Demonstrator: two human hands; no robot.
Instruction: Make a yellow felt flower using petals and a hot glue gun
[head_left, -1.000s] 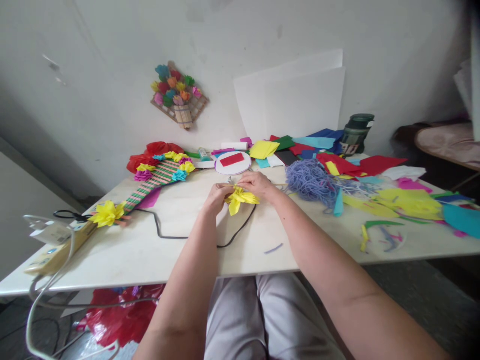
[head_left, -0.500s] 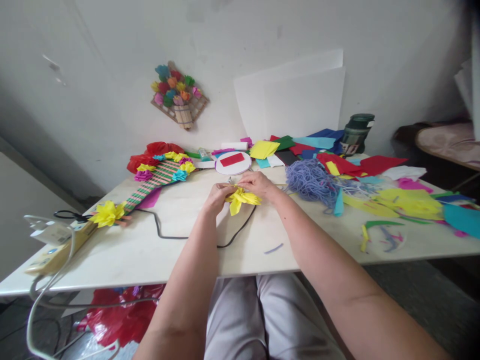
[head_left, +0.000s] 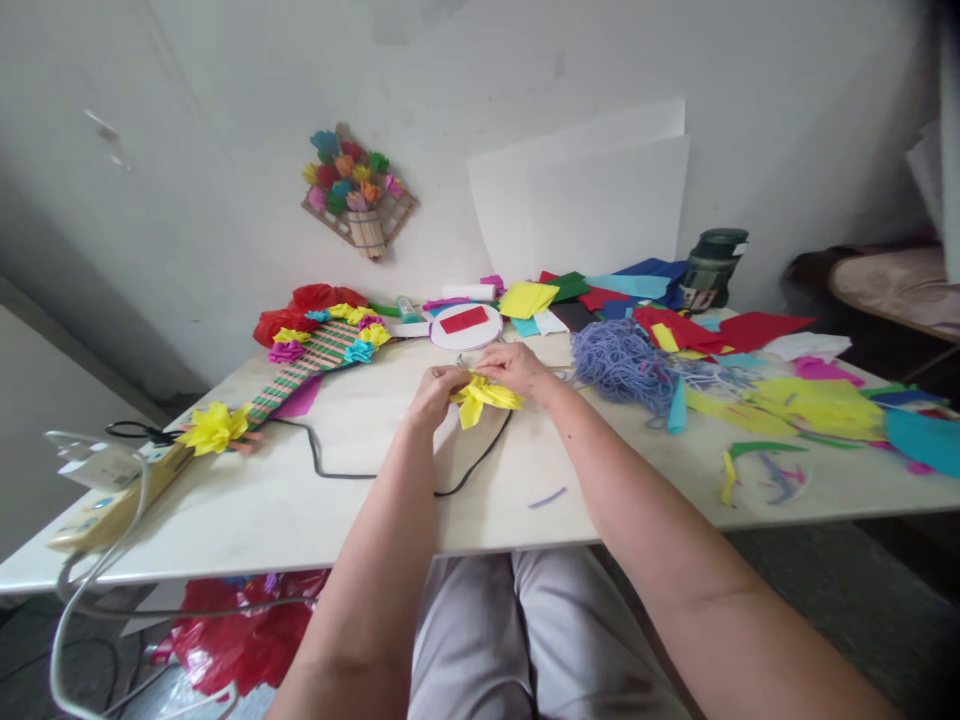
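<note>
Both hands meet over the tabletop [head_left: 375, 520] center: left hand [head_left: 433, 392] and right hand [head_left: 517, 368] pinch a yellow paper flower [head_left: 480, 398] between them — half-shaped, petals loose. At ten o'clock, a woven fan [head_left: 315, 358] already carries finished flowers; uncut paper [head_left: 817, 405] waits at three.

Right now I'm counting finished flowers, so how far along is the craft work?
Done: a woven fan already carries paper flowers, a yellow flower at its handle. In hand: the left hand and right hand grip a yellow paper flower. Left: loose coloured paper lies unused.
</note>
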